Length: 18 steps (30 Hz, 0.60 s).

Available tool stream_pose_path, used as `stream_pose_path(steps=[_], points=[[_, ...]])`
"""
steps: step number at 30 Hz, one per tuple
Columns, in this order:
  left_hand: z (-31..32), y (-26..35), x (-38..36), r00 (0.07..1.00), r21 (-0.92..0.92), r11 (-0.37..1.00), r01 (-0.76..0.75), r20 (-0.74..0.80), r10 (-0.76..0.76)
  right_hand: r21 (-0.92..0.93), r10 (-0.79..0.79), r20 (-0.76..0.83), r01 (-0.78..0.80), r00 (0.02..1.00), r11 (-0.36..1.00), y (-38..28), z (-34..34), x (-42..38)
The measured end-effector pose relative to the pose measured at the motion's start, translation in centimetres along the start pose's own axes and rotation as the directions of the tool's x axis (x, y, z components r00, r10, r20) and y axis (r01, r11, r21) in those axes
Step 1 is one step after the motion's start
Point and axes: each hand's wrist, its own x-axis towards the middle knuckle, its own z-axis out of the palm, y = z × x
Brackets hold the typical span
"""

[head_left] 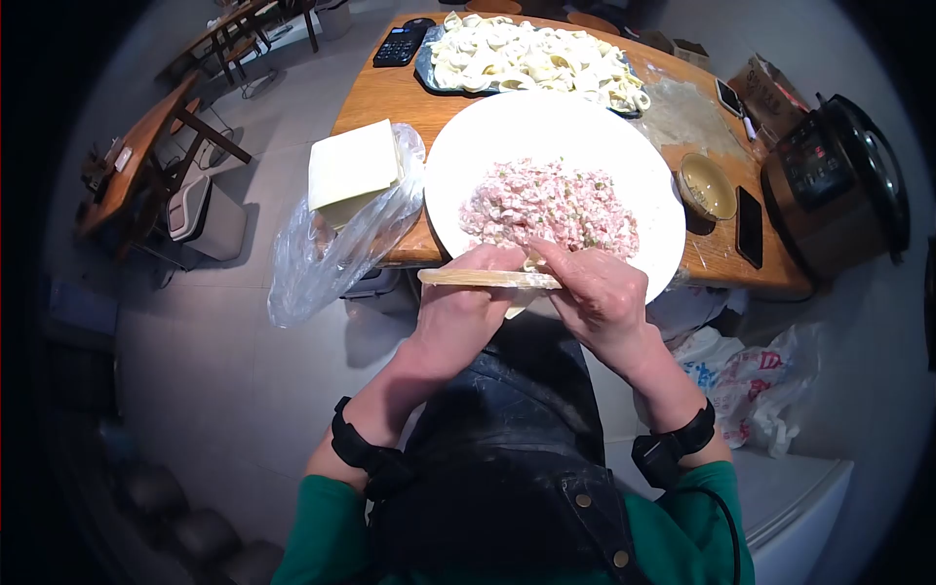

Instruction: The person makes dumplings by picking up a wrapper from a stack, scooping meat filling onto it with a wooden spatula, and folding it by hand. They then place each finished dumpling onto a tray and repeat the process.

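Filling plate: the white plate (450, 161) sits at the table (390, 107) edge nearest the body, probably so that the minced meat filling (551, 205) heaped on it lies within short reach of both hands.
Wrapper stack: the square wrappers (353, 164) stand left of the plate on a clear plastic bag (327, 271), which likely keeps them off the wood; its loose end hangs over the edge.
Wonton tray: the folded wontons (531, 57) lie on a dark tray (426, 76) beyond the plate, seemingly to leave the near side free for handwork.
Wrapper in hand: one pale wrapper (520, 302) is between the hands, just at the plate's near rim, a corner hanging below.
Grip: the left hand (458, 304) and right hand (606, 292) appear to pinch it together; the left fingertips are partly hidden.
Wooden stick: the flat stick (478, 279) lies crosswise over the left hand, its other end at the right, presumably tucked there to free the fingers.
Arms: both forearms angle inward, wrists bent, hands meeting before the apron (497, 409).
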Motion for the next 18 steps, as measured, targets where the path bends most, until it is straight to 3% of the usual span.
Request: stream_pose_path(steps=[1, 3, 5, 6, 7, 8, 9, 10, 13, 15, 18], points=[[0.0, -0.1, 0.1, 1.000, 0.005, 1.000, -0.012, -0.008, 0.012, -0.129, -0.002, 0.100, 0.015, 0.995, 0.992, 0.3, -0.3, 0.2], [-0.3, -0.1, 0.3, 0.996, 0.056, 0.997, -0.050, 0.080, 0.046, -0.123, -0.028, 0.112, 0.042, 0.993, 0.992, 0.6, -0.6, 0.9], [-0.7, 0.4, 0.8, 0.996, 0.111, 0.994, -0.018, 0.084, 0.009, -0.036, 0.083, 0.192, -0.078, 0.978, 0.996, 1.2, -0.1, 1.4], [-1.1, -0.1, 1.0, 0.998, 0.121, 0.992, -0.035, 0.052, 0.029, -0.036, 0.209, 0.188, -0.206, 0.960, 0.978, 1.8, 0.4, 2.1], [-1.5, -0.8, 1.2, 0.999, 0.130, 0.990, -0.051, 0.019, 0.049, 0.093, 0.436, 0.215, -0.462, 0.874, 0.882, 2.6, 0.6, 3.3], [-2.8, -0.3, 2.1, 0.999, 0.179, 0.984, 0.006, -0.044, 0.002, 0.215, 0.582, 0.151, -0.602, 0.799, 0.769, 3.1, 0.4, 5.6], [-3.6, -1.3, 2.7, 0.991, 0.177, 0.984, 0.008, -0.136, 0.017, 0.322, 0.690, 0.191, -0.709, 0.698, 0.628, 3.1, -0.9, 8.4], [-5.0, -2.1, 3.4, 0.985, 0.185, 0.982, 0.037, -0.172, -0.005, 0.539, 0.625, 0.017, -0.533, 0.781, 0.652, 5.4, -0.3, 9.5], [-9.0, -5.8, 4.7, 0.981, 0.484, 0.871, 0.087, -0.196, 0.011, 0.537, 0.617, -0.122, -0.471, 0.778, 0.700, 8.0, -0.5, 11.6], [-10.8, -7.7, 4.9, 0.992, 0.596, 0.797, 0.096, -0.122, -0.028, 0.536, 0.606, -0.076, -0.480, 0.791, 0.694, 7.2, -0.5, 10.1], [-11.8, -8.2, 5.4, 0.996, 0.556, 0.827, 0.090, -0.042, -0.081, 0.604, 0.640, 0.074, -0.545, 0.765, 0.581, 5.0, -0.4, 6.2]])
